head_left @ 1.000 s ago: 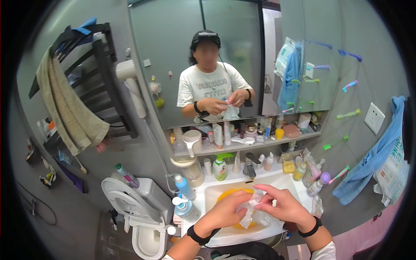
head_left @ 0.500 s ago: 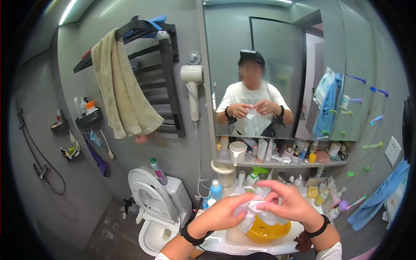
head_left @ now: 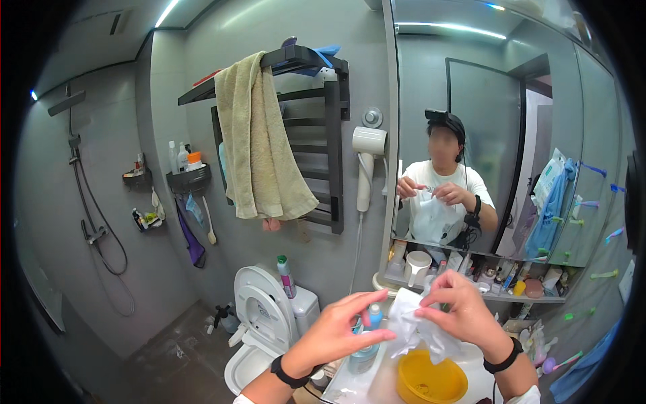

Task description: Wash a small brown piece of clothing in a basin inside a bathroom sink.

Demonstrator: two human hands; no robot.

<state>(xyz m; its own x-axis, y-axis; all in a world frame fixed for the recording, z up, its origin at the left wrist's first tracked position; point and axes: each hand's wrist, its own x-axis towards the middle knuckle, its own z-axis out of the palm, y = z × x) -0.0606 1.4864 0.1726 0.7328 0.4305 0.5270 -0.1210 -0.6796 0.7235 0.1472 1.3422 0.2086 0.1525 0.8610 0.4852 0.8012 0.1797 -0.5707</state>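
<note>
My right hand [head_left: 464,315] pinches a thin, crumpled white sheet [head_left: 406,322] between thumb and fingers; whether it is cloth or plastic I cannot tell. The sheet hangs over a yellow basin [head_left: 431,380], which stands on the white washbasin counter [head_left: 360,388]. To the left of the sheet, my left hand [head_left: 331,337] is open, thumb and fingers spread, holding nothing. Behind its fingers stands a blue bottle [head_left: 364,357], partly hidden. The mirror [head_left: 427,74] also shows the sheet hanging between the hands.
A toilet [head_left: 259,316] with its lid raised stands left of the counter. Toiletries crowd the shelf [head_left: 484,286] under the mirror. A towel [head_left: 259,148] hangs on a black rack, beside a wall-mounted hair dryer [head_left: 365,168]. Toothbrushes [head_left: 603,274] are fixed to the right wall.
My left hand has let go of the white sheet and spread its fingers. My right hand still grips it. The view has swung left, so things appear farther right.
</note>
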